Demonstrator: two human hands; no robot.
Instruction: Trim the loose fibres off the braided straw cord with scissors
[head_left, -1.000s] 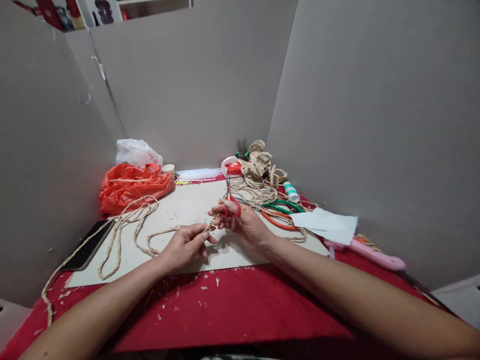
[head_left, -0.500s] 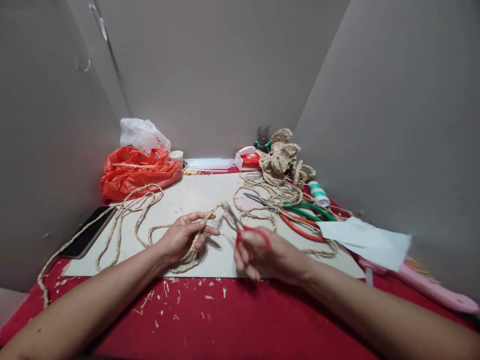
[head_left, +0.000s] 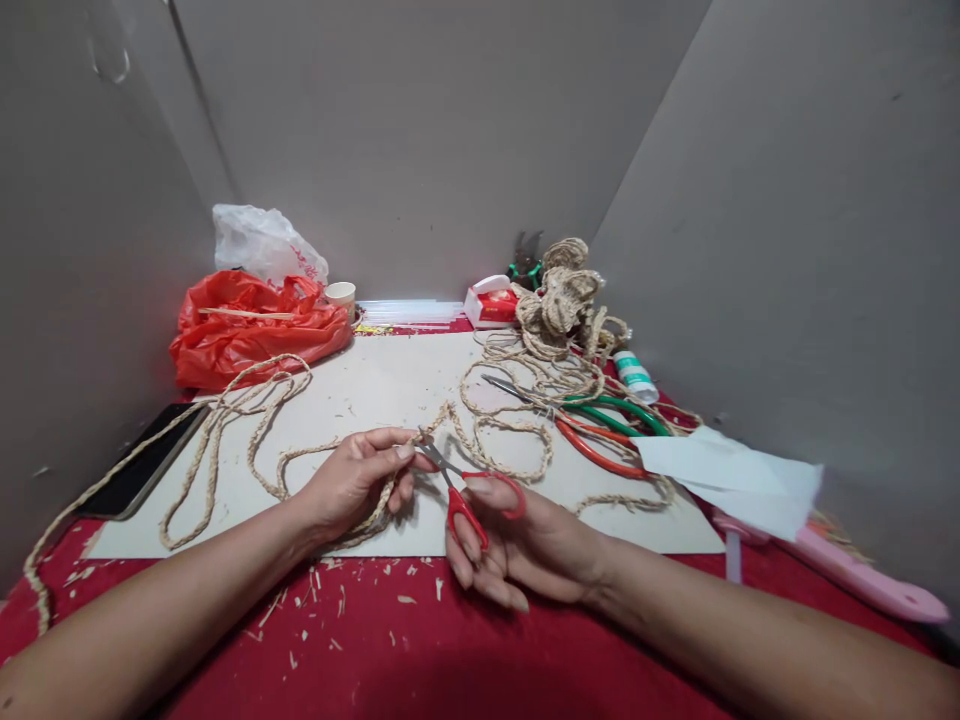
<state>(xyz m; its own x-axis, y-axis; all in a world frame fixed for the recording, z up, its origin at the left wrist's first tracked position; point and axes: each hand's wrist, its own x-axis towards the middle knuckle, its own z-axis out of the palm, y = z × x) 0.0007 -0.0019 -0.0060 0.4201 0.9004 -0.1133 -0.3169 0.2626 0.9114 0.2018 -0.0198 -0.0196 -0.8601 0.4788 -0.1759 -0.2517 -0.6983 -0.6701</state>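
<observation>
Between the thumb and fingers of my left hand [head_left: 367, 475] is pinched a length of braided straw rope [head_left: 259, 440]. The rope runs off to the left in loose loops, and another stretch rises just beyond my fingertips. My right hand [head_left: 517, 535] has its fingers in the red handles of a pair of small scissors [head_left: 452, 475]. The blades are parted and reach up to the rope beside my left fingertips. Whether they touch the rope I cannot tell. Both hands are over the near part of a pale board [head_left: 390, 375].
A red plastic bag [head_left: 259, 335] and a phone [head_left: 142, 465] lie left. On the right are large scissors with green and orange handles [head_left: 600, 450], a bundle of braided rope [head_left: 562, 300], white paper [head_left: 735, 475] and a pink-handled tool [head_left: 862, 575]. Straw scraps litter the red cloth [head_left: 360, 650].
The scissors have moved left, with their blades now at the rope by my left fingertips. My right hand has turned palm-up more. The camera view has shifted slightly.
</observation>
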